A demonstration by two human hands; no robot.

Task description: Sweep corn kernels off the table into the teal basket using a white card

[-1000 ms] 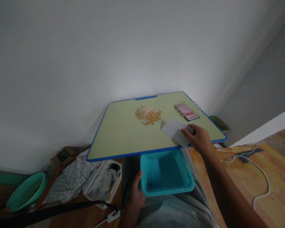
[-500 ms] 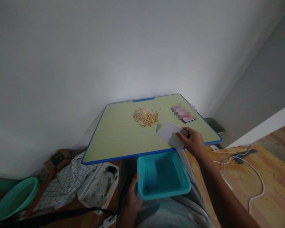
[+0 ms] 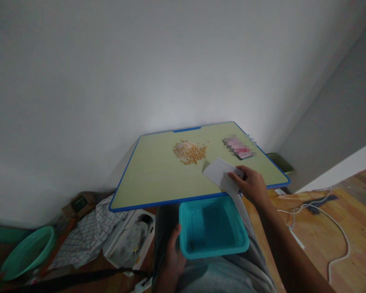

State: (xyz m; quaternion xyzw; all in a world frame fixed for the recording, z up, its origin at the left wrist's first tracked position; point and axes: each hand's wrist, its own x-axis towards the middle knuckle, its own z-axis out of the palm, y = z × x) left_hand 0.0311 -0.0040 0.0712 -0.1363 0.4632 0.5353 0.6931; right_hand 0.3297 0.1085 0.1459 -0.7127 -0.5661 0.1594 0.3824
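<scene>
My right hand (image 3: 252, 185) grips a white card (image 3: 220, 175) at its right end, held over the near right part of a pale green table with a blue rim (image 3: 146, 179). A small heap of yellow beans mixed with white grains (image 3: 190, 151) lies beyond the card, toward the table's far middle. My left hand (image 3: 174, 254) holds the left side of a teal plastic tub (image 3: 212, 228) on my lap, just under the table's near edge. A few small bits lie in the tub's near left corner.
A phone (image 3: 243, 152) lies at the table's far right. On the floor to the left are a green basin (image 3: 27, 253), a checked cloth (image 3: 84, 236) and a white box (image 3: 131, 238). A white cable (image 3: 338, 228) runs over the wooden floor at right.
The view has shifted slightly. My right hand with the card has stayed at the table's near right, and the left hand keeps its hold on the tub.
</scene>
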